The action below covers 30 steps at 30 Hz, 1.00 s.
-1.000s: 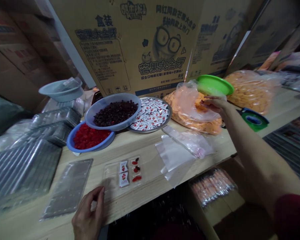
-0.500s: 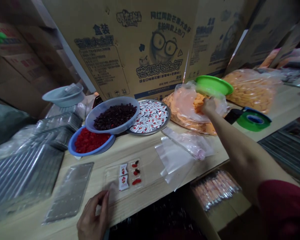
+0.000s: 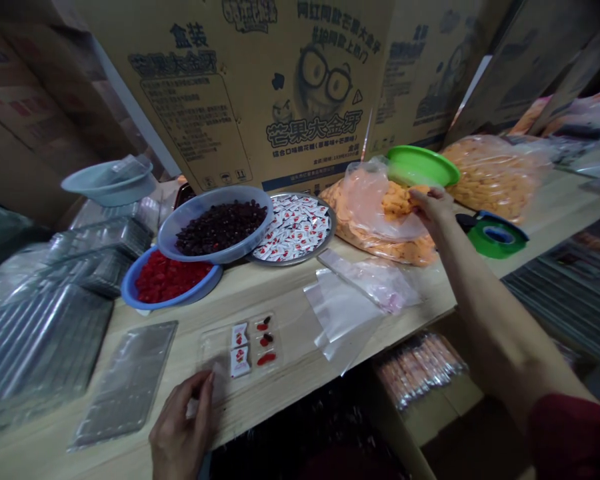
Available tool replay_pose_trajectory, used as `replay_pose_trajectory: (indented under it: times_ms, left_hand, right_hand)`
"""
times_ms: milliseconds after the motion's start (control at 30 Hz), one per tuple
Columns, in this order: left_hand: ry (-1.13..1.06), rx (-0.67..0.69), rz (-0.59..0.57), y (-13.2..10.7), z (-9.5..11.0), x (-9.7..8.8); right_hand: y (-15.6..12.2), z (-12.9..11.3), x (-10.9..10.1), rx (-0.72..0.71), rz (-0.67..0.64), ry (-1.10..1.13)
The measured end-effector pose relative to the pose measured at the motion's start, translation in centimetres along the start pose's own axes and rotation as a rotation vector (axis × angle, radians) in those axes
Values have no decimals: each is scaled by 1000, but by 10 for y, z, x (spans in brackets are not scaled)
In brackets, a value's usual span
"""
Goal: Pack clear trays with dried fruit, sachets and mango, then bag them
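My right hand [image 3: 434,205] is above the open clear bag of orange candies [image 3: 403,250], its fingers pinched on an orange candy [image 3: 419,191]. More orange pieces show in the bag's mouth beside the fingertips. At the table's front edge, my left hand [image 3: 183,423] has thumb and forefinger closed together by the near left corner of a clear plastic tray [image 3: 275,319]. Whatever is between those fingers is too faint to make out. The tray holds two white-and-red wrapped packets [image 3: 239,360] in one column and red and dark candies [image 3: 266,340] in another.
Behind the tray stand a blue bowl of red candies [image 3: 167,277], a bowl of dark candies [image 3: 223,227] and a metal plate of packets [image 3: 297,230]. Clear bags [image 3: 345,320] lie rightward, near a green tape dispenser [image 3: 497,237]. Stacked trays [image 3: 40,347] fill the left; cartons [image 3: 305,87] wall the back.
My right hand has lifted slightly and drawn back from the bag's mouth, an orange candy now visible at its fingertips. My left hand stays by the tray. The whole view has shifted slightly.
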State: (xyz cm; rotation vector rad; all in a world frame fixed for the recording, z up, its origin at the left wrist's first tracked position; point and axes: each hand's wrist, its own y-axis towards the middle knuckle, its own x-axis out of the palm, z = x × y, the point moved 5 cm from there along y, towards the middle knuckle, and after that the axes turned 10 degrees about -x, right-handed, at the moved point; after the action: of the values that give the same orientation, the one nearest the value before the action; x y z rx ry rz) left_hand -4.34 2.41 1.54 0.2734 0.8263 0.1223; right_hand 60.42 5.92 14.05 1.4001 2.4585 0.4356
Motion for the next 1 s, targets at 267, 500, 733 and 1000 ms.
replay_pose_trajectory:
  times_ms: [267,500,733,1000]
  left_hand:
    - [-451,-166,-168,0,79,29]
    - [-422,-167,-391,9,68,37]
    - [-608,-468,-94,23,-15,23]
    - [-144,-343,-8,42,-27,41]
  right_hand:
    - [-232,-24,86,351,-638,401]
    - [-417,-33,208,69,-1254,381]
    - [-423,-35,246,187,-1264,491]
    - [-413,-11,222,588,-1046,546]
